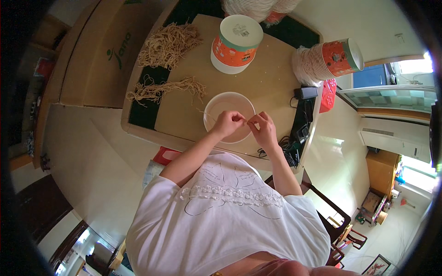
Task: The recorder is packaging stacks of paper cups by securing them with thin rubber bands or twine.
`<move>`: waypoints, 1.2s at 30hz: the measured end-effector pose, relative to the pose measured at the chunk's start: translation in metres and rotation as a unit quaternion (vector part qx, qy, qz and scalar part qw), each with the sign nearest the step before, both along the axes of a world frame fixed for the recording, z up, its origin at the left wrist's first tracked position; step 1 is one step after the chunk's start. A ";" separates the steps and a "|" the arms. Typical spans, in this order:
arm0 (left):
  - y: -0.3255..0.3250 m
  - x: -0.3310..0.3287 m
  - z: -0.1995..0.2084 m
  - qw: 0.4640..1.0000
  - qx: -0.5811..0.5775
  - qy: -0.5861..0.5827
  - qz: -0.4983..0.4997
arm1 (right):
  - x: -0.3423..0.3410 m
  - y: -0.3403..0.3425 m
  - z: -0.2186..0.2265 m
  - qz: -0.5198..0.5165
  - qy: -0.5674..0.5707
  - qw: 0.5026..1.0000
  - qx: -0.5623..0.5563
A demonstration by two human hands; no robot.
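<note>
White shirt [230,216] with a lace band fills the bottom of the view, closest to the lens; both forearms run up from it toward 12 o'clock.

Fingers first: left hand [226,123] and right hand [263,129] meet over the near rim of a shallow paper bowl [229,106]. Both are pinched at thumb and forefinger, tips nearly touching. What sits in the pinch is too fine to make out; likely a pale string [206,113], one thin length of which trails off toward 9 o'clock from the left hand, across the bowl's left edge. Long axis roughly 9-to-3. Left hand is the nearer one to that loose length.

Outward:
- small bundle of tan string [163,89] at 10 o'clock from the hands, on the tabletop [271,87]
- larger tangled heap [168,43] beyond it, toward 11
- upturned orange-and-white paper bucket [235,43] at 12
- tipped stack of paper cups [329,60] at 2
- black charger and cables [301,115] at 3
</note>
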State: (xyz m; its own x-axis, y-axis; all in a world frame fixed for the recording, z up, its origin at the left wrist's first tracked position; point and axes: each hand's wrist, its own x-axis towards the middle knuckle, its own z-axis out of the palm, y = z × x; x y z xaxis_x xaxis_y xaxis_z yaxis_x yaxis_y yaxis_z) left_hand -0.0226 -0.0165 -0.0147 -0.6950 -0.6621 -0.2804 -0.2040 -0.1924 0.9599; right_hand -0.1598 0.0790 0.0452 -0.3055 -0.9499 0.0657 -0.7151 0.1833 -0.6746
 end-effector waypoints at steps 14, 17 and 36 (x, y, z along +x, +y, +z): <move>-0.008 0.003 0.017 0.999 -0.038 -0.039 -0.005 | 0.000 -0.002 0.003 0.008 0.003 1.000 -0.007; -0.008 0.002 0.009 0.999 -0.036 -0.040 -0.008 | 0.002 -0.002 0.001 0.000 0.000 1.000 0.006; -0.018 0.015 0.003 0.994 -0.087 -0.068 -0.021 | 0.001 0.001 -0.005 -0.028 -0.020 0.999 -0.014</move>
State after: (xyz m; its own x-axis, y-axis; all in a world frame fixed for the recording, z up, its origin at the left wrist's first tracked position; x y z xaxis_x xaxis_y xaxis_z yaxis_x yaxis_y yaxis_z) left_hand -0.0075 -0.0347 -0.0121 -0.6868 -0.6796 -0.2578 -0.3391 -0.0142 0.9406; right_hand -0.1585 0.0804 0.0401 -0.3605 -0.9294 0.0795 -0.6772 0.2022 -0.7074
